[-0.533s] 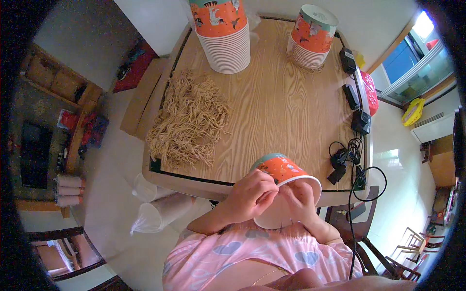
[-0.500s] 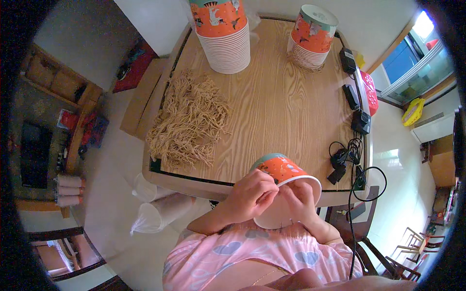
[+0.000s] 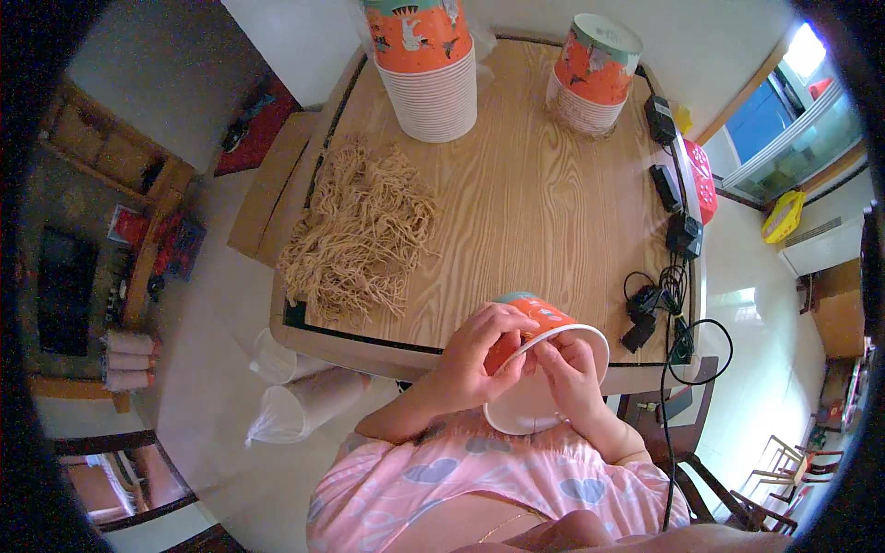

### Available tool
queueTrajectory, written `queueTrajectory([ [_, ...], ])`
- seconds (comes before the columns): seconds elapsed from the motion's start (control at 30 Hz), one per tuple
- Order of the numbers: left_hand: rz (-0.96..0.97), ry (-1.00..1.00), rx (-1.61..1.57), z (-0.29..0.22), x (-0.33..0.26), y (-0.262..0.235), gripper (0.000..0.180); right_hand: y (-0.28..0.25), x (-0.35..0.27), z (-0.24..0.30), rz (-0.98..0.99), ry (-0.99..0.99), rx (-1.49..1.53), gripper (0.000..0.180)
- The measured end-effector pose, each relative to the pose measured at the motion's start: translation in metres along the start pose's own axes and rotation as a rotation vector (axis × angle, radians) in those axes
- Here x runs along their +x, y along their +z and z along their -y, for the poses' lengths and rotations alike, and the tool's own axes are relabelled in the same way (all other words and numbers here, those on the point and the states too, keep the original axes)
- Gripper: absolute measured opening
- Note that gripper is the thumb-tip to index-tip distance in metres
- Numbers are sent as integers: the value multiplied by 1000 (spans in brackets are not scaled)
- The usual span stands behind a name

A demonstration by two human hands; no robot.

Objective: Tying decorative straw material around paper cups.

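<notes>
A paper bucket, orange and green outside and white inside, lies tilted against my body at the table's near edge, its open mouth facing me. My left hand grips its left side, fingers over the printed outside and thumb by the rim. Inside the mouth, close to that thumb, my right hand has its fingers pinched together near the rim. What sits between those fingertips is too small to make out. A loose heap of tan cords lies on the table's left side.
On the wood-grain table stand a tall stack of paper buckets and a shorter upside-down stack. Black adapters and tangled cables line the right edge. Bagged white buckets lie on the floor at left.
My left hand has shifted up, its fingers now stretched farther over the bucket's outside. My right fingertips have drawn up closer to the rim. The bucket has turned slightly.
</notes>
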State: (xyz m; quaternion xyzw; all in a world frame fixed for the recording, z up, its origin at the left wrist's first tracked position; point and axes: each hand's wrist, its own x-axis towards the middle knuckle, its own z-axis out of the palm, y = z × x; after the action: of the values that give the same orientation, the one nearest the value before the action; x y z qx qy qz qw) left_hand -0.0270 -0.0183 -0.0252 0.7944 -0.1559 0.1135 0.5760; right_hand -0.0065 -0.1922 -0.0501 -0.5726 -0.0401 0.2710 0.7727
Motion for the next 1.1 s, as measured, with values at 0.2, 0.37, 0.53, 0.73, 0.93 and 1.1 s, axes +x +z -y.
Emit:
queueTrajectory([
  [0.2,-148,-121,-217,10,-1,8,35,0,0,-2,54,-1,40,17],
  [0.37,42,-58,-45,2,8,-9,25,0,-1,-2,39,2,86,16],
  [0.53,51,2,-15,4,9,-9,24,-2,1,-3,41,-9,52,15],
  [0.73,39,-9,9,3,11,-6,12,-4,-1,-7,9,-1,58,15],
  [0.93,-85,-103,-112,8,16,-1,5,-6,6,8,-36,33,134,8],
  [1.1,-124,-320,-254,21,19,4,5,-7,30,28,47,-103,167,17],
])
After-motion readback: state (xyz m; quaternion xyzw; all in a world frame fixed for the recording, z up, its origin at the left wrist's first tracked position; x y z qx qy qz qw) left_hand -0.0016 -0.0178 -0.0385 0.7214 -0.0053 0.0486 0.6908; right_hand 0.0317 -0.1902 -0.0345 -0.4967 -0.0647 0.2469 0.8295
